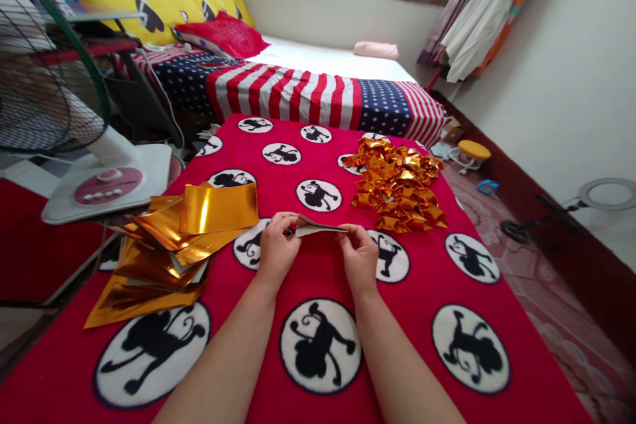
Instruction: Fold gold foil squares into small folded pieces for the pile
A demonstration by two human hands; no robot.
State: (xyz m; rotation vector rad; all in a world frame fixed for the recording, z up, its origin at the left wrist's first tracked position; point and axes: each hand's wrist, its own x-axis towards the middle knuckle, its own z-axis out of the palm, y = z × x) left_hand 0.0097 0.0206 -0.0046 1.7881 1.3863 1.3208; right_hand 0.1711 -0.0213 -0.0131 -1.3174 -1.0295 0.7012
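Observation:
Between my two hands a sheet of foil paper (318,230) is held above the red cloth, its pale back showing and its edges partly folded over. My left hand (279,244) pinches its left end, and my right hand (360,253) pinches the right end. To the left lies a loose pile of flat gold foil sheets (218,209), some with pale backs visible. On the right side sits a heap of folded gold foil pieces (397,185), shaped like small ingots.
A red cloth with monkey prints (412,318) covers the table. An electric fan (112,179) stands close at the left edge. Beyond the table is a bed with a flag-patterned cover (298,93). A yellow stool (474,150) and a ring light (606,193) stand at right.

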